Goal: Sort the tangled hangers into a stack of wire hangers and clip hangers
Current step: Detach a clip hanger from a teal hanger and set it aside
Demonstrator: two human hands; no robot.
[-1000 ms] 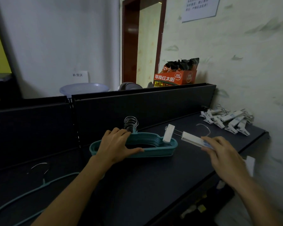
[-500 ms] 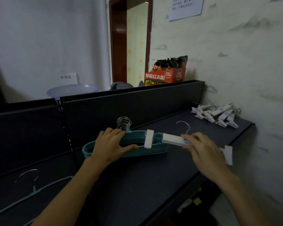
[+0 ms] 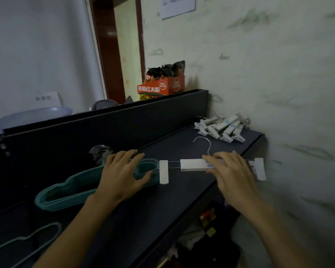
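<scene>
A stack of teal wire hangers lies on the dark shelf top, metal hooks bunched at the back. My left hand rests flat on the stack's right end, fingers spread. My right hand grips the middle bar of a white clip hanger held level just above the shelf; its left clip sits by the teal stack, its right clip hangs past the shelf edge. A pile of white clip hangers lies in the far right corner against the wall.
One loose teal hanger lies on the lower left shelf. A dark back panel rises behind the shelf, with an orange snack box on top. The wall stands close on the right. Cluttered items sit below the shelf edge.
My right hand has swung the clip hanger from tilted over the teal stack to level, shifted right off the stack. My left hand stays on the teal hangers. The camera turned.
</scene>
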